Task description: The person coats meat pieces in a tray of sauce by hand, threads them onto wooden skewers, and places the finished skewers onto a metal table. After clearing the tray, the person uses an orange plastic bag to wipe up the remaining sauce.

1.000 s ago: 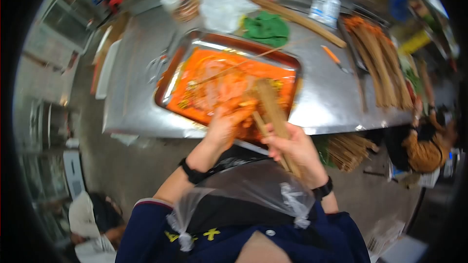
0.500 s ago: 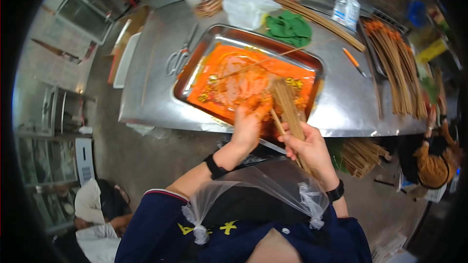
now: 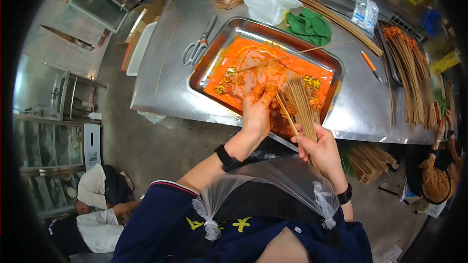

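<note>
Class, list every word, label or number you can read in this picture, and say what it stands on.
None reads clearly.
Yellow characters on the orange sheet: too blurred to read.
Yellow characters on the navy jacket: partly hidden, unreadable.
Blue print on the white packet: too small to read.

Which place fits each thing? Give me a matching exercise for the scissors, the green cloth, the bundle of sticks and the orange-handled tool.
1 scissors
2 green cloth
3 bundle of sticks
4 orange-handled tool

A in the right hand
B on the table, left of the tray
C on the table, right of the tray
D beyond the tray's far edge

Pairs: 1-B; 2-D; 3-A; 4-C
</note>
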A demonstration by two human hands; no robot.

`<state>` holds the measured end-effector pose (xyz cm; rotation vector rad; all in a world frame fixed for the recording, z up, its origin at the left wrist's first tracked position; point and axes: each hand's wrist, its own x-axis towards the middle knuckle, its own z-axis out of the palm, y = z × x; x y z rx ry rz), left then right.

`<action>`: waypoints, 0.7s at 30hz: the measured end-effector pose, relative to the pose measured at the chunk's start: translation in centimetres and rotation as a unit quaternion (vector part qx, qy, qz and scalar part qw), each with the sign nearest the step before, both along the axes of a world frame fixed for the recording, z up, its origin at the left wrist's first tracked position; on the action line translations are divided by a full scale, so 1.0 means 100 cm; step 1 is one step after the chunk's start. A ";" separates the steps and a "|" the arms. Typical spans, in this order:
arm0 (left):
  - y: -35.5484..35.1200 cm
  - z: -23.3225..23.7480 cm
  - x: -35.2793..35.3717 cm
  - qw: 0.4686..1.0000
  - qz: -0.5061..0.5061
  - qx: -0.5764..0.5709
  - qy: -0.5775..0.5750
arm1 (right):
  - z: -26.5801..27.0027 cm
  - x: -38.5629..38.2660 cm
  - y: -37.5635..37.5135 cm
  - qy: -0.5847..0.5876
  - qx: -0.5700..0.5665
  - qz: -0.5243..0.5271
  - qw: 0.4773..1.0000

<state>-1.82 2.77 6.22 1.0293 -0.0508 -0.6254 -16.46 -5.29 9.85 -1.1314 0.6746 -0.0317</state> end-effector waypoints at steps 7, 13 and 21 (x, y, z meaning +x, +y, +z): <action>0.006 0.007 0.010 0.996 0.001 -0.031 0.082 | 0.002 0.003 0.001 -0.001 0.021 -0.006 1.000; 0.006 0.007 0.011 0.998 -0.004 -0.017 0.067 | 0.000 0.001 0.000 -0.022 0.042 -0.001 0.999; 0.008 0.008 0.011 0.997 -0.027 -0.022 0.064 | -0.001 0.002 -0.004 -0.019 0.073 -0.002 0.997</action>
